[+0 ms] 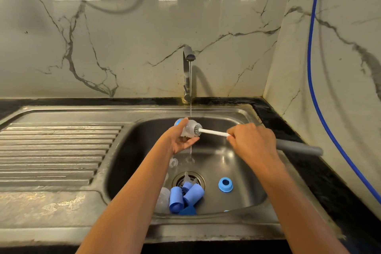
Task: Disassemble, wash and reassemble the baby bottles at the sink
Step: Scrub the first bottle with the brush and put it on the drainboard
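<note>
Left hand (181, 139) cradles bottle (188, 128); right hand (250, 140) grips brush (212, 132).

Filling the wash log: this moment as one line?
stage: scrubbing | left hand: holds bottle under running tap | right hand: grips brush, head at bottle mouth | sink: loose blue parts

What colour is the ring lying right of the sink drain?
The ring is blue; head view.

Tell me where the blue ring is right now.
In the head view the blue ring lies on the floor of the sink, just right of the drain and apart from the blue caps piled at the drain's near side.
</note>
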{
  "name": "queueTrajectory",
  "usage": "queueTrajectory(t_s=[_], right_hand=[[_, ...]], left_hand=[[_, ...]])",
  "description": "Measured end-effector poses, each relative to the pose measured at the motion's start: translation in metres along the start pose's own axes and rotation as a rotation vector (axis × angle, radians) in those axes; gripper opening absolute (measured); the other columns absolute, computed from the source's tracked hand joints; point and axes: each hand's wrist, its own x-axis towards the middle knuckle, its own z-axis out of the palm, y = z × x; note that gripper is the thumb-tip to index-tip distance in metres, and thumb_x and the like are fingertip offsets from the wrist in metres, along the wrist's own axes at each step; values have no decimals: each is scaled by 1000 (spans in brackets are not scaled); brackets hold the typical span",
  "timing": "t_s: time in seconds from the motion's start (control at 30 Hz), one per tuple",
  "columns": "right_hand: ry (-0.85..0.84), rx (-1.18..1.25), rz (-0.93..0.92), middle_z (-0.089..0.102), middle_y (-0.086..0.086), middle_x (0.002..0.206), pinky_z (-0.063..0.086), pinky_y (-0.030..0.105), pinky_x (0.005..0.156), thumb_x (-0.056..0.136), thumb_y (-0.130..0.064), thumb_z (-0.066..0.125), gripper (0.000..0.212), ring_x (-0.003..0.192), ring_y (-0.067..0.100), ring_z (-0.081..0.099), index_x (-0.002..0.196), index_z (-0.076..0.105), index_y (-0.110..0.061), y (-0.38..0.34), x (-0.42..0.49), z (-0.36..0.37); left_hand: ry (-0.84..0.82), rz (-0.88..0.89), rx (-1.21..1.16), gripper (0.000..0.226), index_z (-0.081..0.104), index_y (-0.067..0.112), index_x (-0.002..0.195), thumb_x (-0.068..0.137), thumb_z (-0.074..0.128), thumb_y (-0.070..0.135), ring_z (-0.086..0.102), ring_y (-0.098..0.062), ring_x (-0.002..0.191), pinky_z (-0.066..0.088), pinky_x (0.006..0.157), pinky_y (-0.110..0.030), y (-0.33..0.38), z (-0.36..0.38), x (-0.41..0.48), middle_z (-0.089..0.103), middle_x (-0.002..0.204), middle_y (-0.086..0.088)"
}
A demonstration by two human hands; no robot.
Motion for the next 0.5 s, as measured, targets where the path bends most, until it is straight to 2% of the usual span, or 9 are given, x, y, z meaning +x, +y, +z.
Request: queueTrajectory(t_s=[0.1,0.23,0.33,0.4,0.5], right_hand=[[4,-22,-33,61,-3,86,42,28,62,98,-30,46,20,78,17,60,103,65,-31,-3,0,5],[-22,-4,-82,59,-4,85,35,27,61,99,-29,45,19,79,17,58,98,64,-29,-6,1,8],[-1,0,-129,59,-4,88,35,27,62,99,-29,45,19,84,16,58,102,64,-30,-10,-1,10],[52,-3,-168,57,-3,90,34,27,64,98,-29,45,21,88,17,58,105,65,-32,-14,-3,12],[84,6,-194,60,-3,96,32,26,68,98,-32,44,23,92,17,57,108,65,-33,-16,-5,12]], left_hand=[[22,-21,-25,54,44,4,128,88,69,30,66,-31,92,61,61,-38,-7,-7,-4,58,109,-24],[57,-26,-56,53,42,6,129,89,67,29,66,-31,88,61,68,-39,-10,-18,-9,59,105,-26],[84,-29,-68,50,43,7,128,89,66,29,65,-31,86,58,74,-40,-10,-22,-18,59,103,-25],[90,-41,-47,51,45,6,127,89,67,30,66,-31,87,61,68,-40,-15,-20,-24,60,106,-24],[133,-18,-46,55,42,9,131,87,69,30,66,-31,91,59,49,-38,-30,-16,-31,59,112,-24]])
